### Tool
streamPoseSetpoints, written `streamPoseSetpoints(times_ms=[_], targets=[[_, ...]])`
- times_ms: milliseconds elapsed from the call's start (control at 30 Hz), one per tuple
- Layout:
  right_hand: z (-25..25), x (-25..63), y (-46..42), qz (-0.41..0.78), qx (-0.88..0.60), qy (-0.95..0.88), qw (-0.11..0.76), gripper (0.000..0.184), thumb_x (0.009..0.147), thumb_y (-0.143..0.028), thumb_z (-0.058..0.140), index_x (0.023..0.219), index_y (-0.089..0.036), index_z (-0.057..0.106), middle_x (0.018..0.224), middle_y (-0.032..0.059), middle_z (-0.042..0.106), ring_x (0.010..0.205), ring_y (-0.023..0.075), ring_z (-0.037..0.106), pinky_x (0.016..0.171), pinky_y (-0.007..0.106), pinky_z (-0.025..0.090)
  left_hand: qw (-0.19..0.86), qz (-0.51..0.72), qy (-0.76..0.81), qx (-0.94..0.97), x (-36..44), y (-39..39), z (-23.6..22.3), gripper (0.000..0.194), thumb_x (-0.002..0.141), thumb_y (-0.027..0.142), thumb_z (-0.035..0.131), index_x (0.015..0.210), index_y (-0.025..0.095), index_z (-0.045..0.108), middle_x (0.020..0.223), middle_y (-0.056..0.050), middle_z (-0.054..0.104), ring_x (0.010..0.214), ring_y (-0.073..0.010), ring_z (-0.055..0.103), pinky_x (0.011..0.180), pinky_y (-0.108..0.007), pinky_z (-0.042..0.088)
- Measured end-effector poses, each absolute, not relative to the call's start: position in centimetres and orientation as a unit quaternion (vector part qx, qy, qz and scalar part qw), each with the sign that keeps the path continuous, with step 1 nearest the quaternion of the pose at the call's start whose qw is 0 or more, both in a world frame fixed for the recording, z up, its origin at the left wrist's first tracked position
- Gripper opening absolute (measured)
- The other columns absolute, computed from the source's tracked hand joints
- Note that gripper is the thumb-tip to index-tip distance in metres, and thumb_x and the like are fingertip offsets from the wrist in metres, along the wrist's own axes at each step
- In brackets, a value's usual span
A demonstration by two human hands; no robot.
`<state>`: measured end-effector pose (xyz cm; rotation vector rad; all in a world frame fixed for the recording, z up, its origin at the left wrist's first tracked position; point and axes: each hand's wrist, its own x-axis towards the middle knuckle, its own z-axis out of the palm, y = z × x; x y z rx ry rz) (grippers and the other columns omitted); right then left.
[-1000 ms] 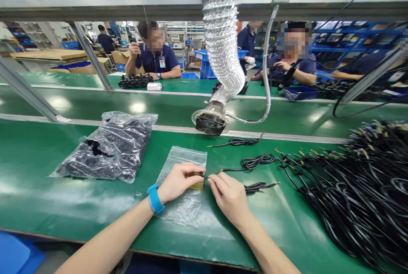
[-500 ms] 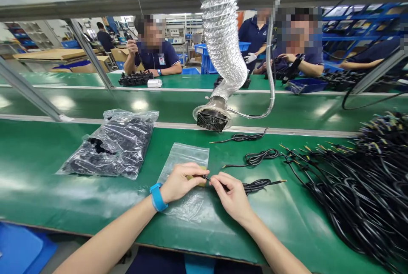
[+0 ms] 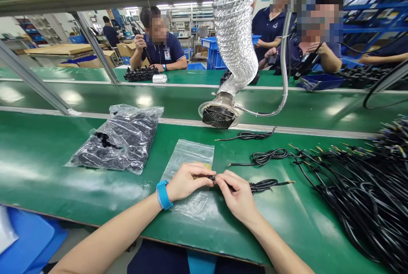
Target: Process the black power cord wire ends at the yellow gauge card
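My left hand (image 3: 188,181), with a blue wristband, is closed in a pinch on a small black part (image 3: 211,177). Its fingertips meet those of my right hand (image 3: 236,193), which is closed on the end of a black cable. The cable's tied coil (image 3: 264,185) lies on the green bench just right of that hand, its bare wire end pointing right. Beneath my left hand is a clear zip bag (image 3: 191,150) with something yellowish near it, partly covered. The exact joint between part and cable is hidden by my fingers.
A clear bag of black parts (image 3: 119,142) lies left. Two tied cables (image 3: 269,156) lie behind my right hand, with a large cable pile (image 3: 350,197) at right. A silver duct with a fan (image 3: 218,116) hangs ahead. Co-workers (image 3: 162,44) sit across the bench.
The head view has turned slightly, shifting the scene to the right. My fingertips are now closer together, and less of the black part shows between them.
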<state>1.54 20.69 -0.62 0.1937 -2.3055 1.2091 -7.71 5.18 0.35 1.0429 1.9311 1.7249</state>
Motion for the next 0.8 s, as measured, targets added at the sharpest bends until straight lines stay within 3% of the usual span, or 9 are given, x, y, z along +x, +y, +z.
streamPoseSetpoints(times_ms=[267,400,467,600,800], targets=[[-1.1,1.3,20.5,0.429,0.067,-0.861,0.265,0.037,0.098,-0.029,0.046,0.065,-0.018,0.06,0.056,-0.0016,0.045,0.052,0.0115,0.045,0.049,0.024,0.035,0.046,0.531,0.711,0.458,-7.3,5.3,-0.6,0.024,0.088,0.036,0.064,0.1,0.019,0.077,0.081,-0.007,0.075,0.073,-0.0174,0.067,0.07,-0.029,0.054],[-0.9,1.0,20.6,0.448,0.05,-0.852,0.265,0.038,0.098,-0.033,0.046,0.065,-0.019,0.06,0.057,-0.0013,0.047,0.053,0.0121,0.046,0.05,0.024,0.036,0.065,0.557,0.719,0.41,-7.5,5.4,0.2,0.03,0.082,0.037,0.07,0.107,0.02,0.074,0.086,-0.006,0.075,0.076,-0.0178,0.068,0.072,-0.029,0.056],[-0.8,1.0,20.5,0.451,0.041,-0.852,0.262,0.038,0.098,-0.034,0.046,0.066,-0.019,0.061,0.057,-0.0011,0.048,0.053,0.0123,0.047,0.051,0.024,0.037,0.094,0.575,0.727,0.365,-7.5,5.4,0.6,0.032,0.076,0.037,0.077,0.102,0.018,0.075,0.083,-0.005,0.074,0.073,-0.0172,0.068,0.068,-0.027,0.056],[-0.8,1.1,20.5,0.449,0.047,-0.856,0.251,0.04,0.098,-0.033,0.045,0.062,-0.019,0.058,0.056,-0.0016,0.046,0.052,0.0119,0.045,0.051,0.024,0.035,0.093,0.583,0.719,0.366,-7.4,5.5,0.7,0.017,0.074,0.033,0.078,0.077,0.016,0.076,0.077,-0.005,0.072,0.072,-0.0168,0.066,0.067,-0.027,0.053],[-1.1,0.9,20.7,0.461,0.066,-0.85,0.247,0.041,0.097,-0.029,0.045,0.057,-0.019,0.053,0.054,-0.0021,0.044,0.051,0.0115,0.044,0.05,0.023,0.033,0.065,0.588,0.701,0.399,-7.1,5.6,0.2,0.014,0.077,0.031,0.076,0.079,0.017,0.077,0.077,-0.006,0.074,0.073,-0.0176,0.067,0.07,-0.028,0.054]])
